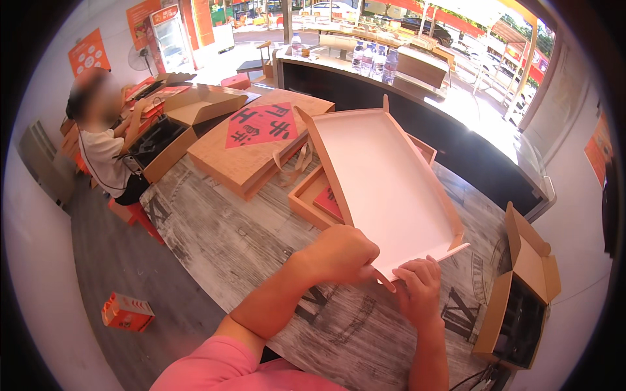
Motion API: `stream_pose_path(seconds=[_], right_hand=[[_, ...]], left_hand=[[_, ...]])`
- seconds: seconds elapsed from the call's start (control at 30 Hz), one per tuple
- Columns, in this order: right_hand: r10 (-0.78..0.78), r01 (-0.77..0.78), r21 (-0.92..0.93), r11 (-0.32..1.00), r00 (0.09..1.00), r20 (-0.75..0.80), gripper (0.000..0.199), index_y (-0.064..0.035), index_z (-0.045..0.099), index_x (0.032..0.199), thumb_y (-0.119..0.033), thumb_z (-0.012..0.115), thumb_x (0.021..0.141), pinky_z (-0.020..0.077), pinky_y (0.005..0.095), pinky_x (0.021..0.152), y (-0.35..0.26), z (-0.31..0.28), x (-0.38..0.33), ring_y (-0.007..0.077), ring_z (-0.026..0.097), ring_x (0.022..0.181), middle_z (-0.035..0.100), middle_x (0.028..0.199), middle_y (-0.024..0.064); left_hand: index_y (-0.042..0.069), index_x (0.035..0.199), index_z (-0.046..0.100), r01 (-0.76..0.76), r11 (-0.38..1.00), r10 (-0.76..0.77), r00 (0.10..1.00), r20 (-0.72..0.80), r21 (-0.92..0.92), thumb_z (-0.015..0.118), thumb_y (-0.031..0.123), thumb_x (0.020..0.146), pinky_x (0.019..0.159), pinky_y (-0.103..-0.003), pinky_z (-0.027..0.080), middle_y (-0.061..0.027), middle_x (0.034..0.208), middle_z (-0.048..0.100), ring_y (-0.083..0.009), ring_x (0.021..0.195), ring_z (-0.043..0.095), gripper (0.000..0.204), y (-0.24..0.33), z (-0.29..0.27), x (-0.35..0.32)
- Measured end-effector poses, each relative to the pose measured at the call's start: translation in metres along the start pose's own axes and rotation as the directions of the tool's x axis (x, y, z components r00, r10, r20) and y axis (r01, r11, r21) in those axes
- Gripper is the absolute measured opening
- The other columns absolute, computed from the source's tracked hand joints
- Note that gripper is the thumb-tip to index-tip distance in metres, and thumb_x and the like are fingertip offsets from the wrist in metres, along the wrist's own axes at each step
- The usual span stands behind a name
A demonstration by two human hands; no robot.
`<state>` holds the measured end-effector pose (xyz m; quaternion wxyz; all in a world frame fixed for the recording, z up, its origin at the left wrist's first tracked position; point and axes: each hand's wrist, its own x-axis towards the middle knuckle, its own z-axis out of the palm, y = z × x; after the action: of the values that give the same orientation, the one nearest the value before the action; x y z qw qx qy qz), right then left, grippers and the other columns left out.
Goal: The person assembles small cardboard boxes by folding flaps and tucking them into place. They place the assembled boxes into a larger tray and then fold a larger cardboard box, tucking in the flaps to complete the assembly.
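Note:
A shallow cardboard box lid (385,169), white inside and brown on its walls, lies tilted in front of me. Closed near its left near corner, my left hand (342,253) grips the folded edge there. My right hand (419,287) pinches the near wall and a small flap by the same corner, fingers bent over the rim. Under the lid sits an open brown box (306,205) with a red packet (329,203) inside; the lid hides most of it.
A large closed box (241,156) with a red label stands left of the lid, a ribbon beside it. On the right is an open box with a black insert (518,319). A person (107,137) works at the far left. Bottles (390,65) stand on the counter behind; a red bag (127,313) is on the floor.

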<state>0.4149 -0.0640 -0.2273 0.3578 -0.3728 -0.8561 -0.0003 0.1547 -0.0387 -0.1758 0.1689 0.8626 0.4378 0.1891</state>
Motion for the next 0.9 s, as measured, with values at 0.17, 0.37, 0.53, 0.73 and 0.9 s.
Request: stream_pose_path(seconds=[0.17, 0.37, 0.53, 0.73, 0.9], right_hand=[[0.024, -0.024, 0.005, 1.000, 1.000, -0.011, 0.016, -0.0113, 0.072, 0.099, -0.009, 0.079, 0.085, 0.0435, 0.0554, 0.110, 0.008, 0.001, -0.005, 0.0287, 0.066, 0.101, 0.068, 0.099, 0.0032], [0.068, -0.068, 0.011, 0.998, 0.997, -0.021, 0.015, -0.0130, 0.074, 0.102, -0.012, 0.079, 0.088, 0.0400, 0.0570, 0.115, 0.008, 0.001, -0.007, 0.0279, 0.067, 0.108, 0.070, 0.105, 0.0025], [0.067, -0.072, -0.086, 0.994, 0.996, -0.056, 0.023, -0.0126, 0.075, 0.109, -0.012, 0.079, 0.087, 0.0362, 0.0604, 0.119, 0.018, -0.001, -0.008, 0.0306, 0.065, 0.118, 0.071, 0.114, 0.0037], [0.228, -0.254, -0.189, 0.948, 0.962, -0.151, 0.034, -0.0094, 0.073, 0.114, -0.005, 0.082, 0.082, 0.0368, 0.0562, 0.120, 0.034, -0.002, -0.016, 0.0377, 0.055, 0.135, 0.062, 0.137, 0.0127], [0.403, -0.429, -0.138, 0.892, 0.896, -0.185, 0.042, -0.0069, 0.068, 0.121, -0.001, 0.082, 0.082, 0.0382, 0.0542, 0.119, 0.056, 0.001, -0.028, 0.0449, 0.048, 0.143, 0.051, 0.154, 0.0212]], left_hand=[[0.008, 0.079, 0.071, -0.022, 1.000, 0.022, 1.000, -0.008, -0.013, 0.074, 0.027, 0.086, 0.066, -0.048, 0.053, -0.0149, 0.071, 0.068, -0.0387, 0.071, 0.069, 0.020, -0.002, -0.006, 0.000], [0.007, 0.077, 0.073, 0.014, 1.000, -0.013, 0.999, -0.049, 0.017, 0.078, 0.026, 0.084, 0.069, -0.048, 0.056, -0.0163, 0.073, 0.070, -0.0381, 0.075, 0.072, 0.021, -0.007, -0.008, 0.002], [0.006, 0.080, 0.073, 0.096, 0.995, -0.094, 0.995, -0.044, 0.038, 0.080, 0.026, 0.084, 0.070, -0.046, 0.056, -0.0162, 0.076, 0.072, -0.0369, 0.076, 0.072, 0.022, -0.020, -0.012, -0.003], [0.005, 0.083, 0.071, 0.203, 0.977, -0.201, 0.979, 0.035, -0.068, 0.085, 0.025, 0.079, 0.071, -0.044, 0.056, -0.0156, 0.079, 0.073, -0.0331, 0.080, 0.074, 0.026, -0.037, -0.023, -0.011], [0.002, 0.086, 0.068, 0.248, 0.964, -0.244, 0.968, 0.054, -0.095, 0.087, 0.022, 0.076, 0.069, -0.039, 0.056, -0.0138, 0.079, 0.074, -0.0279, 0.077, 0.075, 0.030, -0.056, -0.027, -0.016]])
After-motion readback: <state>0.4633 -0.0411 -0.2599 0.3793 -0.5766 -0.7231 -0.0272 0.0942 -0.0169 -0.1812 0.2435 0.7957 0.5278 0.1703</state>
